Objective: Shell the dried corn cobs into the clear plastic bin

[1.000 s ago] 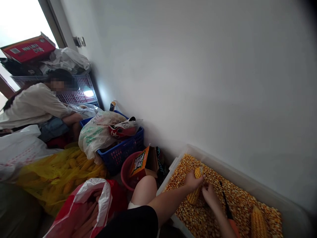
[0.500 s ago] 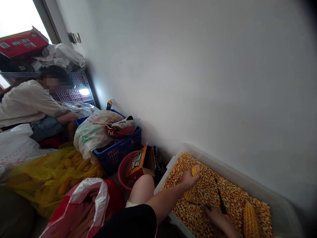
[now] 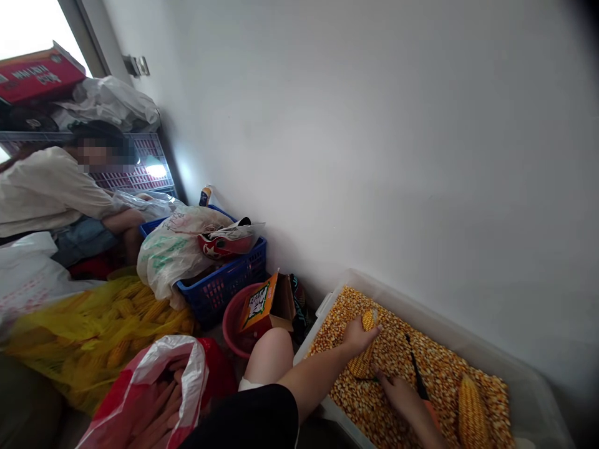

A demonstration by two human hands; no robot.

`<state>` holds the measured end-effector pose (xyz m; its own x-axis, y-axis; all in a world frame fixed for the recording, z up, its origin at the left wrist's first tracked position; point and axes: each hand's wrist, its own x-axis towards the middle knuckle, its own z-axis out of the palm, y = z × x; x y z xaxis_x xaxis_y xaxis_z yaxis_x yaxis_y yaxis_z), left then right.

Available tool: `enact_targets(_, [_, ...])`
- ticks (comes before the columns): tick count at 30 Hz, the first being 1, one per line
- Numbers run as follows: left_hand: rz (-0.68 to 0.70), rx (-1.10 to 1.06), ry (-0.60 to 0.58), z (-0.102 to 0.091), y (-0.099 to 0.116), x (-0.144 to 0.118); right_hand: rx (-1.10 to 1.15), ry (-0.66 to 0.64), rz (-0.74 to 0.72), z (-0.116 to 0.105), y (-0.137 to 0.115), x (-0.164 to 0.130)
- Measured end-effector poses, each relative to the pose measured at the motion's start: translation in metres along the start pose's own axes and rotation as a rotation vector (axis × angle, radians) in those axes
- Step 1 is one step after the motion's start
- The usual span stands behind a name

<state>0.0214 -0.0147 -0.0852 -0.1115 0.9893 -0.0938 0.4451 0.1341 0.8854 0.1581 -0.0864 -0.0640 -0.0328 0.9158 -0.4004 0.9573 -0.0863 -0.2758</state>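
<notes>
My left hand (image 3: 359,338) is closed round an ear of corn (image 3: 360,363), held at a slant over a clear plastic bin (image 3: 547,399). Loose yellow-orange kernels (image 3: 444,357) fill much of the bin. My right hand (image 3: 397,394) is closed just below the ear's lower end, on a thin dark tool (image 3: 370,377) whose tip points at the ear; its handle is hidden in the fingers. Beside the right hand, a dark strip-like tool (image 3: 419,374) with an orange end lies on the kernels. Another ear of corn (image 3: 472,411) rests at the bin's right side.
To the left stand a red-and-white bag (image 3: 194,380) of bare cobs, a yellow mesh bag (image 3: 60,340) of corn ears, a pink basin (image 3: 231,321) with an open carton (image 3: 262,305), and a blue basket (image 3: 224,287). Another person (image 3: 56,187) sits beyond. A white wall (image 3: 374,156) borders the bin.
My right hand has moved up and left, bringing the dark tool closer to the lower end of the held ear. My left hand stays nearly in place. The camera view has shifted slightly.
</notes>
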Motion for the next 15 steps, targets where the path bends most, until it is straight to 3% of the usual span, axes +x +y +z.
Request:
enact_targets(5, [0.001,0.005,0.006,-0.002,0.004,-0.002,0.072,-0.061,0.018,0.009,0.004,0.011])
enact_targets(15, [-0.084,-0.079,-0.013,-0.005,0.008,0.003,0.254,0.075,0.125,-0.001,0.006,0.013])
